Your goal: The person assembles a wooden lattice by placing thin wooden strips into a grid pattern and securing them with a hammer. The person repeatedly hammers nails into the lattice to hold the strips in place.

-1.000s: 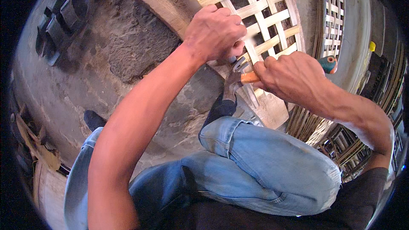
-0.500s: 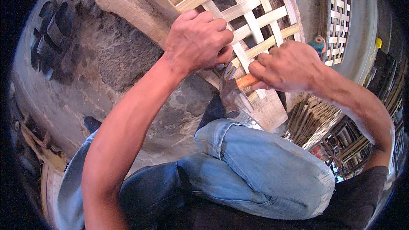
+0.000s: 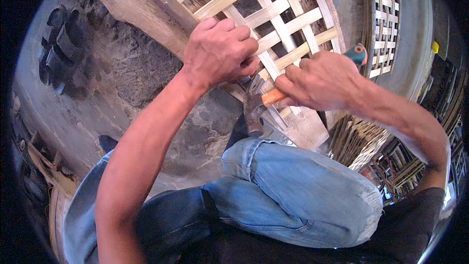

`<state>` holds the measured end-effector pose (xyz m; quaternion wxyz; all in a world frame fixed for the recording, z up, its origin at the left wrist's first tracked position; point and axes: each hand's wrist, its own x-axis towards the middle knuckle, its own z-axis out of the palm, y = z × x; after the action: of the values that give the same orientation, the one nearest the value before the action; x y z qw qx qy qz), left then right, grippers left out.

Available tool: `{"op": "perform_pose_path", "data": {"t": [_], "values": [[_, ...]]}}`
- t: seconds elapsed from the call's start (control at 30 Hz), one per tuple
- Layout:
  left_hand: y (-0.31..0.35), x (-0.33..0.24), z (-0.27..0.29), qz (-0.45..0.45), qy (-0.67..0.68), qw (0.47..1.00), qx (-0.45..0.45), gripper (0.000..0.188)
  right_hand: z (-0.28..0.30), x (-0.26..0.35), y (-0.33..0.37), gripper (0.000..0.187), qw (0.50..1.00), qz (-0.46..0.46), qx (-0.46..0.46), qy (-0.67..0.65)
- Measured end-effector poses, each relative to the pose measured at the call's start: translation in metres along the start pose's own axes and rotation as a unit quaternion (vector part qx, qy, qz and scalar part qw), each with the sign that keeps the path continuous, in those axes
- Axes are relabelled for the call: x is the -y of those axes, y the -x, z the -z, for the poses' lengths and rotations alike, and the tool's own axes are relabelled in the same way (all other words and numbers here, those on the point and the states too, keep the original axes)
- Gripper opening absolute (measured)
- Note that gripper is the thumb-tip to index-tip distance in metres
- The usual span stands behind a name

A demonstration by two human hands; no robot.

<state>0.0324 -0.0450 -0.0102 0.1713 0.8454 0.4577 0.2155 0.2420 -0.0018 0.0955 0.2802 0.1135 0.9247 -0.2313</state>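
Note:
My left hand (image 3: 218, 46) is closed with its knuckles up, over a narrow wooden strip (image 3: 177, 15) along the near side of a woven panel (image 3: 271, 11) of pale flat slats. Whatever its fingertips pinch is hidden. In my right hand (image 3: 317, 79) is a claw hammer (image 3: 254, 110), gripped round its orange and teal handle. The dark metal head lies just below my left hand, by the panel's lower corner and above my bent knee. Its claw points up toward my left fingers, apparently close to the strip. A pale wooden board end (image 3: 310, 131) shows beneath the hammer.
Dark sandals (image 3: 59, 51) lie on the rough stone floor (image 3: 141, 76) at left. A second woven panel (image 3: 385, 24) stands at the far right. Bundled thin sticks (image 3: 355, 139) lie right of my jeans-covered knee (image 3: 303, 190). A thick plank (image 3: 119, 2) runs along the top left.
The hammer head has shifted slightly left and down toward my knee, and my right hand has moved left with it. My left hand sits a little further left and lower, still closed.

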Motion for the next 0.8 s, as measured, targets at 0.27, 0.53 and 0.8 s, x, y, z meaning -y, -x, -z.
{"op": "perform_pose_path", "data": {"t": [0.27,0.53,0.8], "values": [[0.001,0.000,-0.001,-0.007,-0.001,1.000,-0.013,0.023,-0.004,-0.017,-0.005,0.040,1.000,0.024,0.006,-0.017],[0.002,-0.002,0.000,-0.018,-0.007,1.000,-0.001,0.021,-0.004,-0.018,-0.004,0.040,0.998,0.005,0.054,-0.036],[0.000,-0.002,0.001,-0.027,-0.008,0.999,-0.033,0.020,0.013,0.039,0.015,0.038,0.996,-0.070,0.052,-0.022]]}}
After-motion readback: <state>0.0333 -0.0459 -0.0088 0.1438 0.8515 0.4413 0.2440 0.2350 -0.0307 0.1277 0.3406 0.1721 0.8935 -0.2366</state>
